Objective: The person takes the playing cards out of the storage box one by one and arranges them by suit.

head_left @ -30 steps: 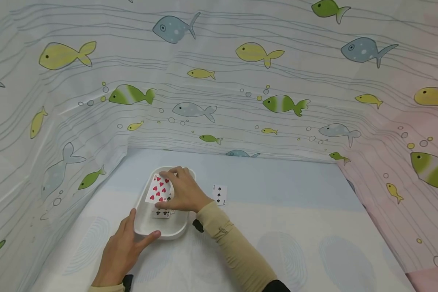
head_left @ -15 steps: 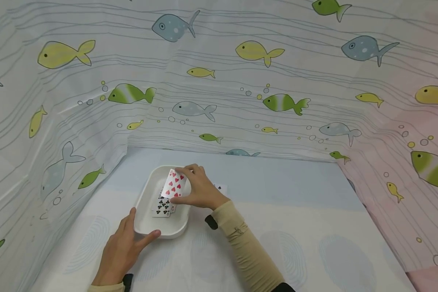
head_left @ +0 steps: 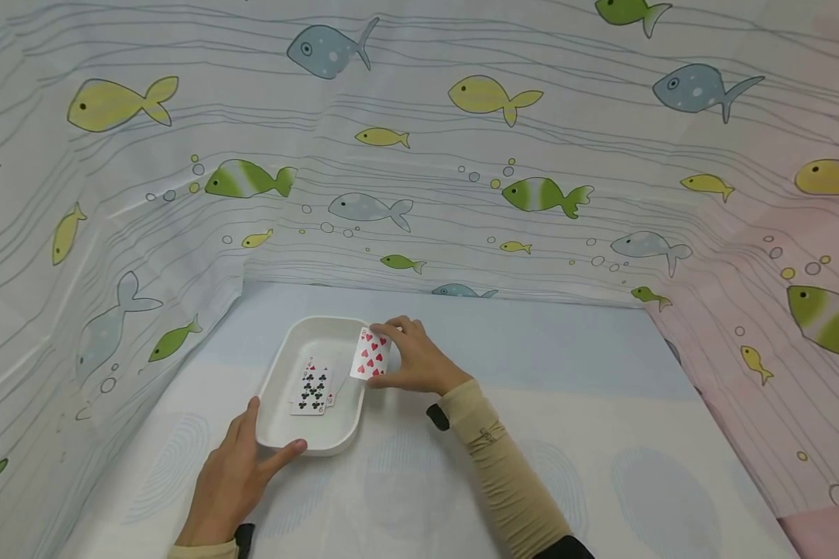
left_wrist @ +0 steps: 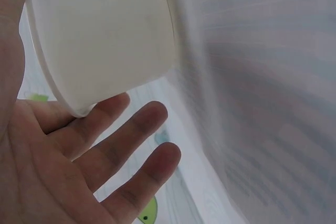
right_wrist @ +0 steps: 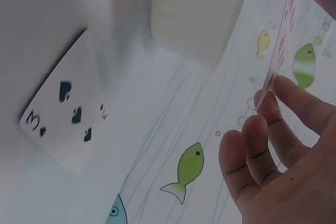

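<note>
My right hand (head_left: 422, 361) pinches a playing card of hearts (head_left: 370, 353) by its edges, thumb at the near end and fingers at the far end. The card is face up over the right rim of a white tray (head_left: 280, 373) in the head view. Inside the tray lies a clubs card (head_left: 312, 392), overlapping other cards mostly hidden under it. At the tray's near left corner, my left hand (head_left: 227, 481) rests with its thumb on the front rim and a finger along the left side. Its other fingers are spread, fairly straight, in the left wrist view.
A three of spades (right_wrist: 68, 103) lies face up on the tabletop, beside the tray; in the head view the right hand covers nearly all of it. A pale cloth (head_left: 601, 435) covers the table. Fish-printed curtains (head_left: 419, 155) stand around the back and sides.
My right hand has carried the hearts card rightward, from above the cards in the tray to the right rim. The clubs card is now uncovered. My left hand and the tray have stayed put.
</note>
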{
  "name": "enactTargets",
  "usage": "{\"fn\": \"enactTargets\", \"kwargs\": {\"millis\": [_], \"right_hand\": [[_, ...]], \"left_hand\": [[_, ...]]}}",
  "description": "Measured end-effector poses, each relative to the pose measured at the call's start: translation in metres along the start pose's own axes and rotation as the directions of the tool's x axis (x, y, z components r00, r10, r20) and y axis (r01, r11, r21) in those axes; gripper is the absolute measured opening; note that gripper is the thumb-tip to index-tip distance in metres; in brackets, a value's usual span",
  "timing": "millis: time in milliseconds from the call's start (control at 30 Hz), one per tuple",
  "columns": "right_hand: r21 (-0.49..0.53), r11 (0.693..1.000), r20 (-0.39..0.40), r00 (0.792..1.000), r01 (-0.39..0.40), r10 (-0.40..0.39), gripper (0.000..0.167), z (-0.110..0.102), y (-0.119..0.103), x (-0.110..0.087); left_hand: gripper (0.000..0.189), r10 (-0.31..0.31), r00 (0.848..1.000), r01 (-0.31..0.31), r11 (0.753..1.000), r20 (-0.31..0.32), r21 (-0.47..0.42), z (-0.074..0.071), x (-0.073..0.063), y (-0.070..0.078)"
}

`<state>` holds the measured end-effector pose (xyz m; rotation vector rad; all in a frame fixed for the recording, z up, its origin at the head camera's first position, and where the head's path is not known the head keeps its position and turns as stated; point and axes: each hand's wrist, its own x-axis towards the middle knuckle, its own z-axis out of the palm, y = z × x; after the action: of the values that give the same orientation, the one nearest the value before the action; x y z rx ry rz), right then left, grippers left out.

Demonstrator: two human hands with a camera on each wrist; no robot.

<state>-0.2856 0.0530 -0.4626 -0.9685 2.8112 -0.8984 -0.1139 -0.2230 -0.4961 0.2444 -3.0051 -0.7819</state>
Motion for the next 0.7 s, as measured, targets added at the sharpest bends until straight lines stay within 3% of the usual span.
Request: {"fn": "enactTargets", "kwargs": {"millis": [433, 700], "right_hand": [[-0.073, 0.990, 0.035, 0.992, -0.118, 0.121, 0.092, -0.018, 0.059, -0.025], [-0.068, 0.983, 0.038, 0.985, -0.168, 0.170, 0.093, -0.031, 0.081, -0.037]], "left_hand": [[0.124, -0.014, 1.000, 0.014, 1.000, 0.022, -0.005, 0.000, 0.001, 0.000], [0.123, -0.005, 1.000, 0.005, 1.000, 0.016, -0.009, 0.000, 0.000, 0.001]]}}
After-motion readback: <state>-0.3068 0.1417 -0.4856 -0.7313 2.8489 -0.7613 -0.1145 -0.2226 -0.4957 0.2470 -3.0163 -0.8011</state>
